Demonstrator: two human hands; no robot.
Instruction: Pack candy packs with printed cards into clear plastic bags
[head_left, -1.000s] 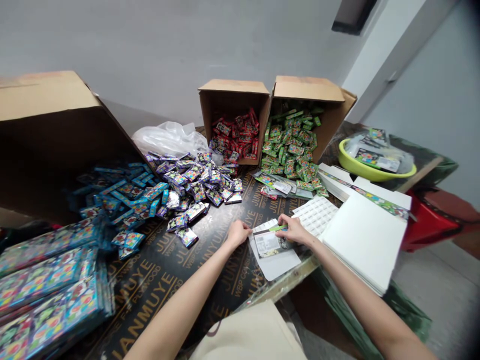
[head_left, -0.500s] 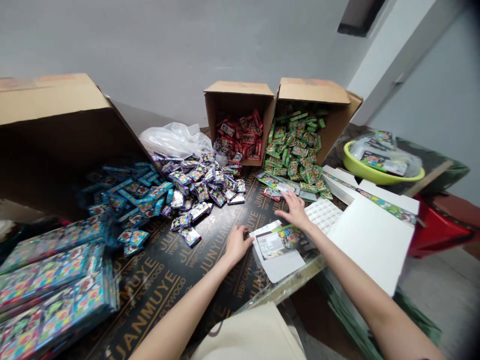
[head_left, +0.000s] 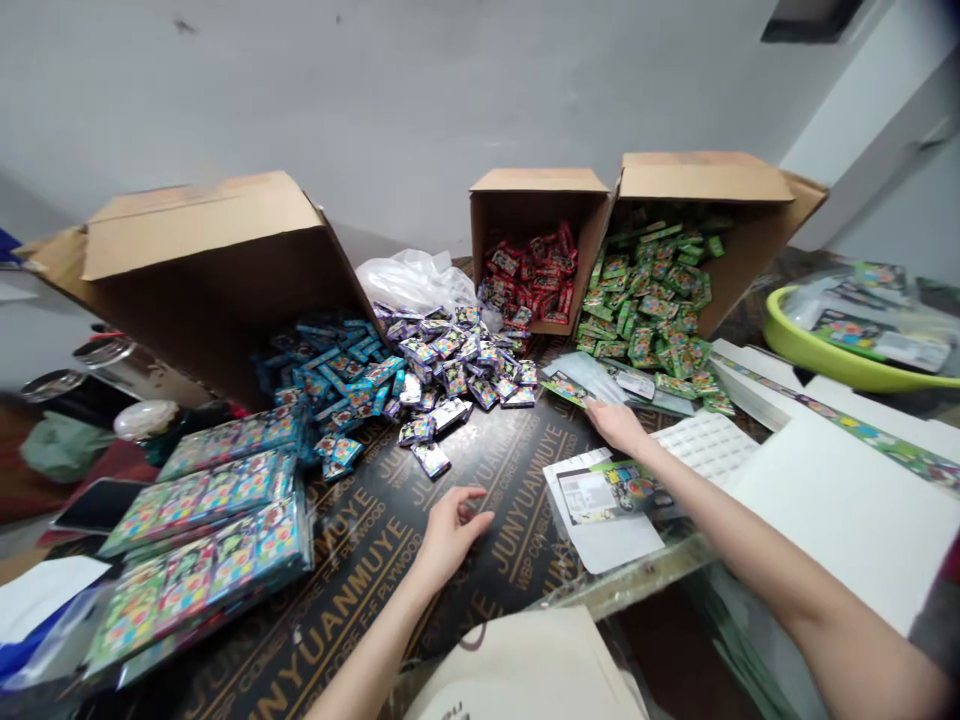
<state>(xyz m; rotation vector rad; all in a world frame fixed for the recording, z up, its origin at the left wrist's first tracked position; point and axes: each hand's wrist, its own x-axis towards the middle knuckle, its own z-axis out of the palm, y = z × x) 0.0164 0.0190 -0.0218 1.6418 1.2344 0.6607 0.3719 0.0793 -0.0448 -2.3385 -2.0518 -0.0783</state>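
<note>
My right hand (head_left: 619, 425) grips the near edge of a flat green-printed packet (head_left: 566, 388), just in front of the spilled green packs. Over the bare black tabletop, my left hand (head_left: 454, 535) is open with fingers loosely curved and apart, holding nothing. Between my forearms lies a white sheet (head_left: 619, 550) with a printed green-and-black bag (head_left: 589, 495) on it. Clear plastic bags (head_left: 589, 375) rest right behind the packet. A heap of small purple packs (head_left: 454, 375) lies ahead of my left hand.
Cardboard boxes on their sides hold blue packs (head_left: 352, 370), red packs (head_left: 529, 270) and green packs (head_left: 652, 300). Bagged blue sets (head_left: 202, 560) are stacked at left. To the right are a sticker sheet (head_left: 709, 445), white card sheets (head_left: 840, 510) and a yellow basin (head_left: 832, 360).
My right hand has gone from spread fingers over the flat packet to gripping it and turning it outward. My left hand has drawn back from the white sheet. The view has swung left.
</note>
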